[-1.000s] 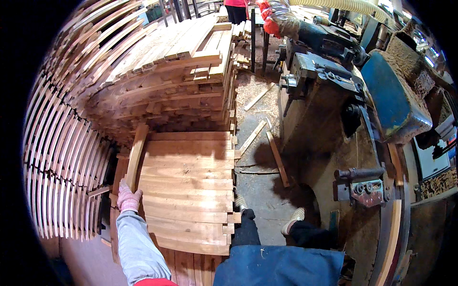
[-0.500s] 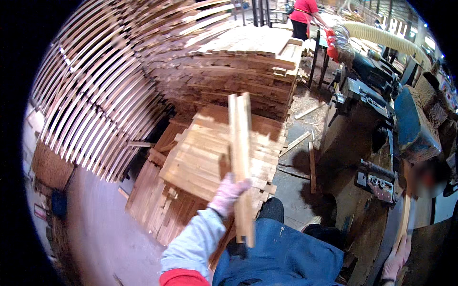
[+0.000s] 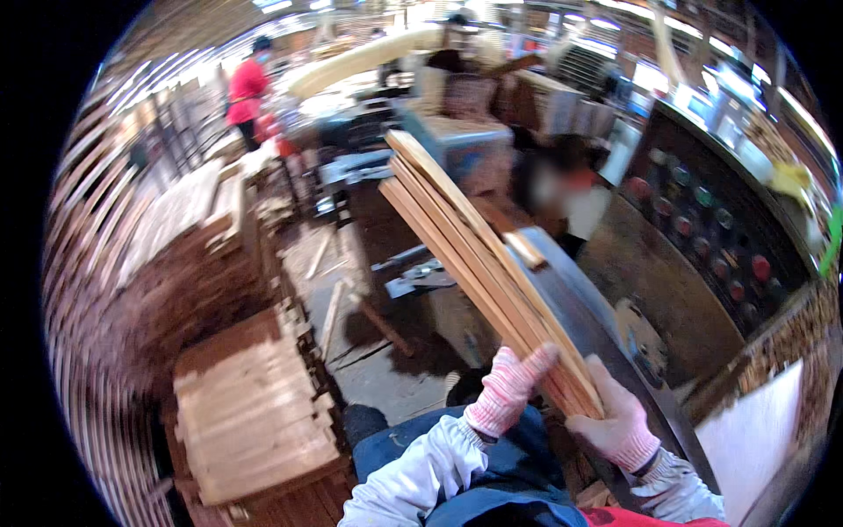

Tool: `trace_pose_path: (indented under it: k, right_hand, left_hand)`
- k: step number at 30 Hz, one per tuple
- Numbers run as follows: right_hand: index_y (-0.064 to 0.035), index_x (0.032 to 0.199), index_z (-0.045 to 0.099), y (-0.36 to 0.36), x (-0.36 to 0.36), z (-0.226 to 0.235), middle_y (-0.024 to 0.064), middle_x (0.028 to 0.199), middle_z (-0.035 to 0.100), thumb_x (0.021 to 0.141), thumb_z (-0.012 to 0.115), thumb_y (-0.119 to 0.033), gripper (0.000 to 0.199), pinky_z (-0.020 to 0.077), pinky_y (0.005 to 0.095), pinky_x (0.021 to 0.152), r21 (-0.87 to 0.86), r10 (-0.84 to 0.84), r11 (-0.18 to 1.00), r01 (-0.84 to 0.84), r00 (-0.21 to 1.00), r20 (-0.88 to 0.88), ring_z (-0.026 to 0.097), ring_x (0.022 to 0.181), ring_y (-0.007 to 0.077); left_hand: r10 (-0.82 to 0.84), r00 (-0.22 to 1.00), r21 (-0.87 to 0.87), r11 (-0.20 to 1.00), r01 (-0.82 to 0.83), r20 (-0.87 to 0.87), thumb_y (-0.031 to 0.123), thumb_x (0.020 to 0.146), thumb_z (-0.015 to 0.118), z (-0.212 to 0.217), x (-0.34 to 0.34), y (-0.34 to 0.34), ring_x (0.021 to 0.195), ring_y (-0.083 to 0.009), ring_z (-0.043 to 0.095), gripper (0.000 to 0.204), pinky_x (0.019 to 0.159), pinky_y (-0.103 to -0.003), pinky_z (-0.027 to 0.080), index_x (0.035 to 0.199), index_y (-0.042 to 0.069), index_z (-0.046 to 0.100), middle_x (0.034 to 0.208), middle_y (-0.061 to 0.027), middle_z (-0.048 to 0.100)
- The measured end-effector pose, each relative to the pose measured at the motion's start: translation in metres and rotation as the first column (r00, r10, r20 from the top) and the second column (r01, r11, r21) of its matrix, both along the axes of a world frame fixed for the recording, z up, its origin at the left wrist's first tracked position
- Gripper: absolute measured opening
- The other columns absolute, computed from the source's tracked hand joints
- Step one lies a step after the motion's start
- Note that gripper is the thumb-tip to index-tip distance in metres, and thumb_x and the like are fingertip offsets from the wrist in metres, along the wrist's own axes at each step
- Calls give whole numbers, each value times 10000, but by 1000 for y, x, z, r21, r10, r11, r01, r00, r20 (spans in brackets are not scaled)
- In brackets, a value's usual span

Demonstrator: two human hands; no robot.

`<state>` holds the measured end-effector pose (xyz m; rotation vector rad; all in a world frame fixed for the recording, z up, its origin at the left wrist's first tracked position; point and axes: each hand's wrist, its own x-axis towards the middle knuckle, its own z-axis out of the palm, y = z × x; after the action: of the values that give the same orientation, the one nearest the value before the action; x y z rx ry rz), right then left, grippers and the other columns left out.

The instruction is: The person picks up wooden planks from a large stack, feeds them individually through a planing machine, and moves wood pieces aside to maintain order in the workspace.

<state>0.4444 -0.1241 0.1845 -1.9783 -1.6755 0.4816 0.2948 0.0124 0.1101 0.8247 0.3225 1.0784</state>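
Observation:
Both hands wear pink knitted gloves and grip the near end of a bundle of long thin wooden slats (image 3: 465,255). My left hand (image 3: 509,388) clasps the bundle from the left side. My right hand (image 3: 617,423) holds it from below on the right. The slats slant up and away to the left, over a dark machine table (image 3: 606,329). A low stack of short boards (image 3: 250,413) lies on the floor at my left.
Tall piles of slats (image 3: 176,228) fill the left side. A control panel with round buttons (image 3: 711,237) stands at the right. A person in red (image 3: 246,92) stands far back left, and another person (image 3: 566,189) is behind the machine. Scrap sticks litter the floor (image 3: 351,290).
My view has swung right, from the board stacks to the machine. The left hand lifted slats off the low stack, and the right hand has now joined it on the bundle.

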Motion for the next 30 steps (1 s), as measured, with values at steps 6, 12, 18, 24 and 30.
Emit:
trace_pose_path:
  k: [6, 12, 18, 24, 30]
  right_hand:
    - [-102, 1479, 441, -153, 63, -26, 191, 1139, 659, 632, 831, -167, 935, 501, 455, 905, 15, -339, 933, 360, 862, 377, 629, 1056, 378]
    - [-55, 1522, 357, -105, 78, -61, 216, 1087, 641, 630, 841, -124, 1017, 494, 483, 886, 298, -508, 853, 428, 811, 290, 606, 971, 423]
    - [-92, 1545, 323, 103, 76, -86, 264, 1208, 603, 749, 803, -219, 939, 483, 492, 944, 484, -382, 800, 355, 923, -45, 583, 1108, 446]
    - [-130, 1544, 338, 150, 72, -56, 245, 1244, 601, 777, 767, -355, 907, 455, 492, 982, 388, -240, 903, 185, 966, 98, 577, 1122, 413]
    - [-63, 1481, 419, -32, 87, -55, 195, 1130, 647, 694, 812, -311, 914, 468, 478, 898, 158, -216, 972, 174, 927, 307, 598, 1039, 378]
  left_hand:
    - [213, 922, -68, 967, -247, -323, 133, 923, 689, -40, -27, 9, 1299, -297, 486, 833, 1103, -408, 406, 1573, 72, 171, 1472, -223, 441]
    - [700, 367, 69, 509, -858, -612, 213, 925, 667, -158, -234, -22, 1183, -257, 540, 654, 1039, -391, 418, 1463, -25, 382, 1328, -139, 574]
    - [460, -308, 343, -7, -939, -833, 301, 871, 752, -247, -456, -158, 1029, -364, 634, 608, 887, -488, 536, 1342, -13, 531, 1211, -216, 640]
    - [147, -97, 131, 238, -962, -984, 322, 858, 772, -212, -371, -88, 1203, -346, 572, 642, 992, -475, 486, 1369, 17, 530, 1336, -203, 600]
    - [124, -134, 176, 454, -873, -983, 344, 880, 736, -253, -356, -55, 1234, -336, 543, 645, 1014, -475, 467, 1393, 28, 507, 1368, -191, 572]
